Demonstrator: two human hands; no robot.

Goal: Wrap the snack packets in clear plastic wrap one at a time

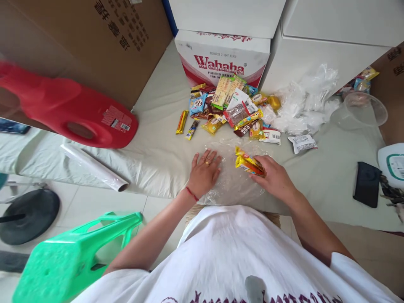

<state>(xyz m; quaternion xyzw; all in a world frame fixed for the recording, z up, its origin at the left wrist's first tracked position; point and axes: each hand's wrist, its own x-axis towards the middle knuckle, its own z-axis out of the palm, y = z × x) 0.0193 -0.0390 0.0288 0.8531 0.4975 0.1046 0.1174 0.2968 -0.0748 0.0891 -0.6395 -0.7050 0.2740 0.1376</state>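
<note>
- Pinching the yellow packets [248, 163] between thumb and fingers, the right hand [274, 174] holds them just right of the middle of the frame, above the clear film [230, 185]; how many packets there are cannot be counted for sure.
- The left hand [204, 170] lies palm down at the film's left part, its fingers spread and gripping nothing.
- Done, as far as shows: the film is laid out on the cloth-covered counter [158, 155] at the near edge, and the packets have been picked out into the hand.
- Left, by the look of it: the film is not closed around anything, and a large mixed snack pile [225, 105] lies loose in the upper middle of the frame, so the work seems well short of finished.
- Crumpled clear plastic [303, 101] is heaped right of that pile, in the upper right; whether anything is wrapped inside it cannot be told.
- The packets' long axis slants from upper left to lower right, nearer level than upright in the frame.
- Their free crimped ends point to the upper left, toward the space above the left hand's fingertips; the opposite ends sit in the right hand's grip, partly hidden.
</note>
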